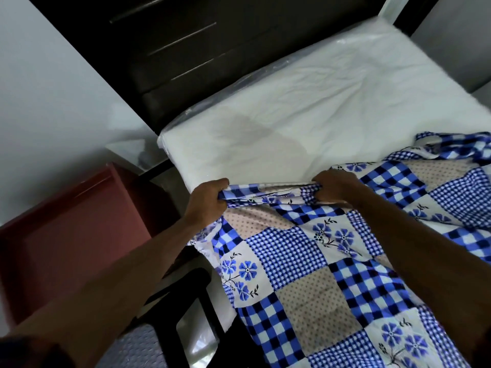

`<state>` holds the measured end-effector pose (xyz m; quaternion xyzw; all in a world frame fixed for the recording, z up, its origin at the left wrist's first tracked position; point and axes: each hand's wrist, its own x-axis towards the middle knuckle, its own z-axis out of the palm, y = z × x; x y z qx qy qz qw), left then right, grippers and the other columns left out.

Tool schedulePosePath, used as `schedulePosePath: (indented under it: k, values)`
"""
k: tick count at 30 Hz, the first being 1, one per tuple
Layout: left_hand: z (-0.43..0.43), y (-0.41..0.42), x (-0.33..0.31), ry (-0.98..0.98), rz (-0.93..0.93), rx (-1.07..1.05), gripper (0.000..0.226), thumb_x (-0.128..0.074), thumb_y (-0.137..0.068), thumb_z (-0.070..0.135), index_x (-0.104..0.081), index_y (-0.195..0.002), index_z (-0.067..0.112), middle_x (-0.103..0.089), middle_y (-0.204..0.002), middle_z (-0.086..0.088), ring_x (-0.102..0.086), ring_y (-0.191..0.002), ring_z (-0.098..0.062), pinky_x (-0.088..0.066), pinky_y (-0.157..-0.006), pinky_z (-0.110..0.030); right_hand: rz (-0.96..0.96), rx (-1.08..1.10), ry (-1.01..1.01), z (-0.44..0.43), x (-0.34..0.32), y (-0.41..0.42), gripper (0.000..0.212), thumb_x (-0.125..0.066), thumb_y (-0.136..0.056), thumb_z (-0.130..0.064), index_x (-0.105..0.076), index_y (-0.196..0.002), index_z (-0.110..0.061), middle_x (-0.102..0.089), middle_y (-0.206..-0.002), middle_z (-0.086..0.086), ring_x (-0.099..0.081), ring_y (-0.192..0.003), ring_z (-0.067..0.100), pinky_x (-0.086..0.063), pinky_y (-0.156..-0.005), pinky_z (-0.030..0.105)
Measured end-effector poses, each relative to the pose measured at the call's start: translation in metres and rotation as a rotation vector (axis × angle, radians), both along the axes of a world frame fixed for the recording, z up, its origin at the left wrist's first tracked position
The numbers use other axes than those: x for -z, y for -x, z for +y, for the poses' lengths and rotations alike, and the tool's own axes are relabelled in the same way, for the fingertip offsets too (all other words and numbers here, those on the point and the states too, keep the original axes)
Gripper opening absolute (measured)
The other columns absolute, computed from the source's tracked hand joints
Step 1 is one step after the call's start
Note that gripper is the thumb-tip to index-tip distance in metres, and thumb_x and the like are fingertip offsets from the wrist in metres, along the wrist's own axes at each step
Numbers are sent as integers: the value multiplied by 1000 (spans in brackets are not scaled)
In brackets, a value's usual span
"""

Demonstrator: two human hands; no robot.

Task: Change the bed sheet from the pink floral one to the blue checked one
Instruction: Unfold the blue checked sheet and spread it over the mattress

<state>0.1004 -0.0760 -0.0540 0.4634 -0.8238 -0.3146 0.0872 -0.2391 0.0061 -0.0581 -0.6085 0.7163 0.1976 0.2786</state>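
The blue checked sheet [332, 264], a patchwork of checks, dots and blue flowers, lies rumpled over the near part of a bare white mattress [305, 102] wrapped in clear plastic. My left hand [206, 201] grips the sheet's bunched edge at the mattress's left side. My right hand [336, 188] grips the same edge further right, and the fabric is stretched between the two hands. The far half of the mattress is uncovered. No pink floral sheet is in view.
A dark wardrobe with long bar handles [183, 38] stands beyond the bed's far left side. A red cabinet [66, 219] sits on the floor to the left. A dark bed frame [186, 296] shows below the mattress edge. Pale walls flank the room.
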Motion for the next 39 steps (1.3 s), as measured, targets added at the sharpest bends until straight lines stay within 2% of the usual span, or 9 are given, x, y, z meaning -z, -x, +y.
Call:
schedulePosePath:
  k: [6,11,15,20,25,29,34,36,39]
  values:
    - [7,-9,14,-70,-205,88,16,-59,-71,13,-47,-82,15,-57,-72,-6,-57,-74,-34,-40,-58,-36,-164,199,193,24,15,-12,48,-64,-87,-26,-58,-135,-23,-56,-132,7,-54,-124,30,-48,-95,41]
    - [-11,-44,20,-12,-145,-68,23,-51,-73,24,-59,-94,18,-64,-74,-4,-64,-72,-31,-47,-61,-33,-324,418,683,31,29,-40,26,-63,-93,-20,-72,-118,-17,-63,-109,9,-64,-99,29,-50,-81,36]
    - [-45,-49,18,161,-169,-192,32,-56,-77,18,-64,-108,20,-70,-89,-10,-67,-87,-34,-51,-71,-38,-394,441,817,14,27,-52,21,-64,-95,-18,-76,-111,-14,-64,-102,8,-64,-90,25,-45,-73,26]
    - [-57,-24,14,165,-210,-439,40,-61,-79,17,-62,-119,19,-63,-116,-11,-58,-109,-36,-48,-86,-47,-431,402,702,-6,35,-57,17,-63,-96,-25,-76,-104,-18,-64,-106,6,-63,-94,24,-46,-74,27]
    - [-18,-2,44,121,-155,158,47,-57,-82,34,-63,-124,14,-63,-118,-10,-61,-108,-34,-51,-88,-44,-410,409,527,-3,51,-61,26,-61,-96,-25,-71,-120,-19,-63,-120,8,-62,-108,30,-49,-85,34]
    - [-9,23,60,13,-328,212,77,-70,-82,43,-37,-150,24,-45,-147,-4,-47,-131,-29,-50,-93,-51,-438,448,404,-2,52,-55,44,-66,-92,-36,-59,-135,-26,-67,-125,6,-65,-109,29,-53,-89,36]
    - [-20,53,59,-91,-580,185,115,-81,-75,52,-3,-158,35,-2,-166,-5,-32,-144,-33,-47,-101,-54,-447,190,114,5,55,-46,66,-72,-85,-49,-47,-144,-32,-69,-124,3,-68,-100,23,-54,-90,35]
    - [-24,61,59,-132,-586,175,108,-80,-79,43,-8,-159,31,-13,-164,-10,-47,-133,-33,-54,-90,-47,-419,164,195,9,57,-40,49,-69,-90,-43,-59,-135,-28,-71,-118,4,-67,-104,26,-52,-88,34]
    - [-29,65,58,-80,-470,251,57,-69,-88,31,-50,-141,21,-52,-134,-10,-59,-115,-34,-51,-82,-39,-349,159,359,11,60,-31,23,-60,-95,-35,-74,-109,-22,-72,-106,7,-67,-101,30,-52,-77,35]
